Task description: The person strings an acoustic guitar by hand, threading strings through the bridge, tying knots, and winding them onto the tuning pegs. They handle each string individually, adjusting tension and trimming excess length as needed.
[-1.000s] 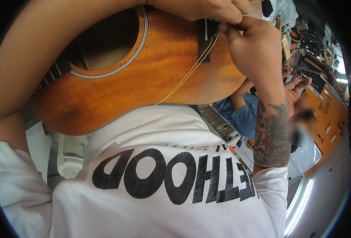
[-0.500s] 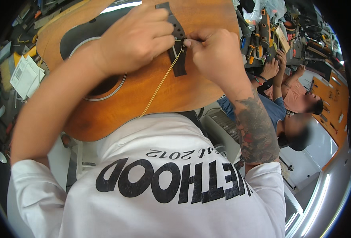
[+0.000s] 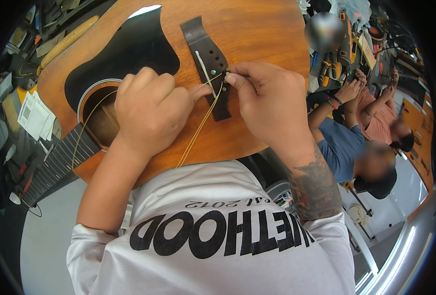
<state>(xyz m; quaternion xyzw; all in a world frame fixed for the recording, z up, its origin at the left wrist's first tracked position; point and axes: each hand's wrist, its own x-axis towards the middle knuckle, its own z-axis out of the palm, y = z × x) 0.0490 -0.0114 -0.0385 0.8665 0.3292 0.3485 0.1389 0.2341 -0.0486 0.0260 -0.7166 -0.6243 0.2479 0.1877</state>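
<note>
An acoustic guitar body (image 3: 257,34) lies across my lap, brown and glossy. Its dark bridge (image 3: 194,33) carries a slim white saddle (image 3: 202,66) and a row of pin holes. My right hand (image 3: 272,96) pinches thumb to forefinger at the bridge's right edge, on a small dark piece that looks like a bridge pin. Left of the bridge, my left hand (image 3: 151,105) is closed on a thin guitar string, which runs taut across the saddle to the right fingertips. More gold-coloured strings (image 3: 197,132) hang from the bridge towards my shirt.
The black pickguard (image 3: 134,49), soundhole (image 3: 96,118) and fretted neck (image 3: 60,152) extend to the left. White papers (image 3: 35,117) lie beside the guitar. At right, two people work at a bench with orange-handled tools (image 3: 332,69).
My left hand has moved down and left, uncovering the saddle and pin holes. The guitar sits lower in view, with its neck now visible. My right hand keeps its pinch at the bridge.
</note>
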